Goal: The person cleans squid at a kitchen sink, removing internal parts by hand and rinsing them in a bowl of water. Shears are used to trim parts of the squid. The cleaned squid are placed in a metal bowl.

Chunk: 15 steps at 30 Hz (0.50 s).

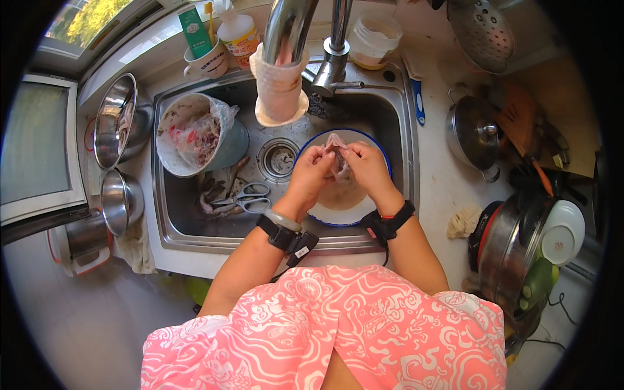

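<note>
My left hand (311, 170) and my right hand (365, 165) pinch a limp, pinkish piece of raw flesh (337, 146) between them; its kind cannot be told. They are above a white enamel basin (321, 214) with a blue rim, which holds cloudy brownish water and stands in the right part of the steel sink (195, 236). To the left of the basin, grey-handled scissors (243, 197) lie on the sink floor beside several dark, slender raw pieces (209, 195). A tilted bucket (234, 146) lined with a plastic bag holds reddish scraps (202, 141).
The faucet (287, 29) with a cloth-like wrap hangs over the sink's middle. Steel bowls (139, 122) stand at the left, the upper holding pale pieces. A brush (418, 100), a lidded pot (470, 131) and a large steamer (507, 248) are at the right.
</note>
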Motion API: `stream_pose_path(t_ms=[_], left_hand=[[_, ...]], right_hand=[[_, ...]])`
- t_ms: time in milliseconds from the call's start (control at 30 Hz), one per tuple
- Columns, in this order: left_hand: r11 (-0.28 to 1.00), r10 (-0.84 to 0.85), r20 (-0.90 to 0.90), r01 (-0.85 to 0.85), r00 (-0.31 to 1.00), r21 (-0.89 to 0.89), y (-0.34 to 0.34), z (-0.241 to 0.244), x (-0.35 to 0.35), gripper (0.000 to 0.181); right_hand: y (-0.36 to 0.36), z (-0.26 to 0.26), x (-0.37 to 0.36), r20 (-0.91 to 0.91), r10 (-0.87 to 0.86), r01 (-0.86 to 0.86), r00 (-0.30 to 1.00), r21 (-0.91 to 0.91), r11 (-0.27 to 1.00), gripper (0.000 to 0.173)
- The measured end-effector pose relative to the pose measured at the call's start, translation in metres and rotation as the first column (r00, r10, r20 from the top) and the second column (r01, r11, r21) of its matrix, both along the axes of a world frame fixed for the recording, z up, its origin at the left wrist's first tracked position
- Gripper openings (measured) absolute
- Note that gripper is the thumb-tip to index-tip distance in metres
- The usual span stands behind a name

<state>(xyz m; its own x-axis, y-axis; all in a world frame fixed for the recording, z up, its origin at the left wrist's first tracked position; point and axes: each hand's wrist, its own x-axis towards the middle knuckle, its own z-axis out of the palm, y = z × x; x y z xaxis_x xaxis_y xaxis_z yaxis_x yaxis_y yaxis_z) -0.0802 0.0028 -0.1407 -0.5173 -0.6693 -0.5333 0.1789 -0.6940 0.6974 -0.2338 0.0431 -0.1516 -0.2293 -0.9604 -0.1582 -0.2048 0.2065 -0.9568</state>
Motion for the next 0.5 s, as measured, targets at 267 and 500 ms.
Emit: stream_pose_path(t_ms=[267,500], left_hand=[[0.998,0.050,-0.098,-0.047,0.994,0.038,0.011,0.034,0.014,0.011],[0.998,0.070,-0.193,-0.070,0.979,0.006,0.027,0.057,0.022,0.007]], right_hand=[[0.017,0.060,0.011,0.142,-0.216,0.231,0.966,-0.100,0.968,0.016],[0.043,0.091,0.035,-0.504,-0.246,-0.060,0.828,-0.516,0.855,0.013]])
